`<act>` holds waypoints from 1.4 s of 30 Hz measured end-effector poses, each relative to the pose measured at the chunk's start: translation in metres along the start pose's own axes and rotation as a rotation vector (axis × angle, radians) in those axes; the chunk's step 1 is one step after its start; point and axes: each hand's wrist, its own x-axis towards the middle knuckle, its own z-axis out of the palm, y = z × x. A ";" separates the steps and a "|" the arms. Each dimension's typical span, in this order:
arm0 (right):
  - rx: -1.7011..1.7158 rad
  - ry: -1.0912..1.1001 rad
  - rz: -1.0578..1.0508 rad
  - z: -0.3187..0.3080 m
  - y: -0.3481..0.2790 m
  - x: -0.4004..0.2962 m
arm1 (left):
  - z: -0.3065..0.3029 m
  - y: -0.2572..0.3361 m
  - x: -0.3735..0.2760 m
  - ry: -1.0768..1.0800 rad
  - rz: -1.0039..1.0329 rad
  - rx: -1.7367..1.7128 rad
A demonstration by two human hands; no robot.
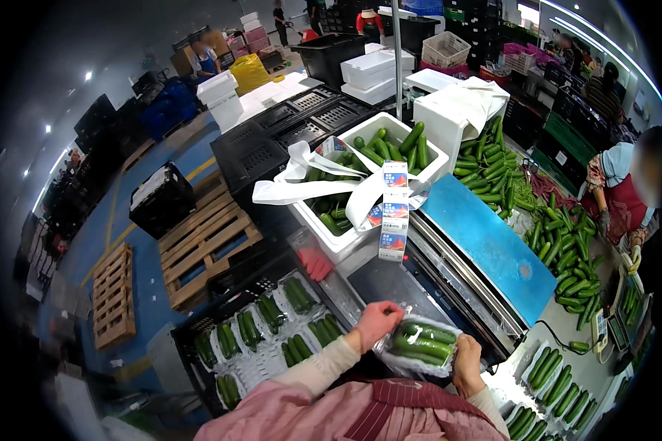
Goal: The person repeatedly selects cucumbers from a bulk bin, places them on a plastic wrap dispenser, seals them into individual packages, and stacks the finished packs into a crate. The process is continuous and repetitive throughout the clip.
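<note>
My right hand (467,358), bare, grips the right end of a film-wrapped white tray of cucumbers (425,344). In a pink glove, my left hand (378,325) is at the tray's upper left corner with its fingertips drawn together. Whether they pinch any clear film is too small to tell. Beyond the tray lies the dark plate of a wrapping machine (389,286), and to its right a blue panel (485,248). A strip of printed labels (394,220) hangs over the front of a white foam box (331,240) of cucumbers.
At left, a black crate (193,369) holds several wrapped cucumber trays; a pink glove (314,262) lies beside it. Loose cucumbers (568,253) and unwrapped trays (546,369) cover the right-hand table. A co-worker (618,193) stands there by a scale (601,331). Wooden pallets (204,237) lie on the floor.
</note>
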 end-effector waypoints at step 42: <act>-0.327 -1.027 0.296 0.271 0.049 -0.136 | -0.153 -0.133 -0.206 0.601 0.114 -0.795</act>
